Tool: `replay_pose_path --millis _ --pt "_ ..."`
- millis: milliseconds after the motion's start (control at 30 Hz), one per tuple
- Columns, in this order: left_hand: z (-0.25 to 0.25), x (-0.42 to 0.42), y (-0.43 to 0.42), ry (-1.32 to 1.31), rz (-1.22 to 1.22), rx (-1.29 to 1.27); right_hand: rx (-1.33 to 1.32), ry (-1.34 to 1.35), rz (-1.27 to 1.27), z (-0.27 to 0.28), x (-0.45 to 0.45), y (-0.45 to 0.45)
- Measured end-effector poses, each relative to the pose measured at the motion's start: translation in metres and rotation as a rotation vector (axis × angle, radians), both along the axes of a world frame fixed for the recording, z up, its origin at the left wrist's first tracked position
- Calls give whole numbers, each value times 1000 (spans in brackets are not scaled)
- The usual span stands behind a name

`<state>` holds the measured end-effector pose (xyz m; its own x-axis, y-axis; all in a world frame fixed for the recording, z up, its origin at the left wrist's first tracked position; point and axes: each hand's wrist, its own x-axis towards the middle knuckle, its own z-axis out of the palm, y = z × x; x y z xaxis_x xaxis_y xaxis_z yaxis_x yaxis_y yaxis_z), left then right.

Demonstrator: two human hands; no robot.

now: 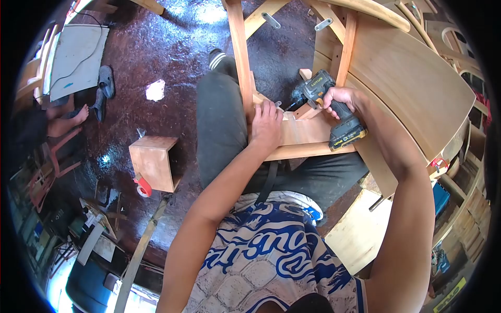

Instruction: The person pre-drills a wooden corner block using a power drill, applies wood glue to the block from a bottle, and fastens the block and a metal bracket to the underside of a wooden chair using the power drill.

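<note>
My right hand (342,100) is closed around the handle of a black cordless drill (319,86) with a yellow-marked battery. The drill's bit points left, towards a corner of the upturned wooden frame (239,57) across my lap. My left hand (267,122) grips that frame near its inner corner, fingers bent over the wood. Just beyond its fingertips, a small metal bracket (278,104) shows close to the bit; whether they touch I cannot tell. Two more metal brackets, a left one (271,21) and a right one (323,24), sit on the frame's far braces.
A large curved wooden panel (402,73) leans at my right. On the dark floor to my left stand a small wooden box (152,160) and a roll of red tape (142,185). Another person's bare foot (81,115) is at far left, near dark shoes (106,81).
</note>
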<state>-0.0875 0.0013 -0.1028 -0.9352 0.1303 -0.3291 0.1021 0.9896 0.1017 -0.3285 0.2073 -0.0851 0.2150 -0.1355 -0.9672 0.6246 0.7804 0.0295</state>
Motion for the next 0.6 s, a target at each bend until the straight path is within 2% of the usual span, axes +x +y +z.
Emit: replay_pose_path --millis 100,200,467,600 --pt "-3 0 1 42 5 4 -29 75 118 6 0 -10" --pt "-4 4 2 40 -10 13 -54 25 146 -8 -7 -14" --pt "1 0 2 -13 -6 51 -67 57 152 -12 -7 -16" --pt "1 2 3 9 -17 7 -12 105 169 6 -3 -25"
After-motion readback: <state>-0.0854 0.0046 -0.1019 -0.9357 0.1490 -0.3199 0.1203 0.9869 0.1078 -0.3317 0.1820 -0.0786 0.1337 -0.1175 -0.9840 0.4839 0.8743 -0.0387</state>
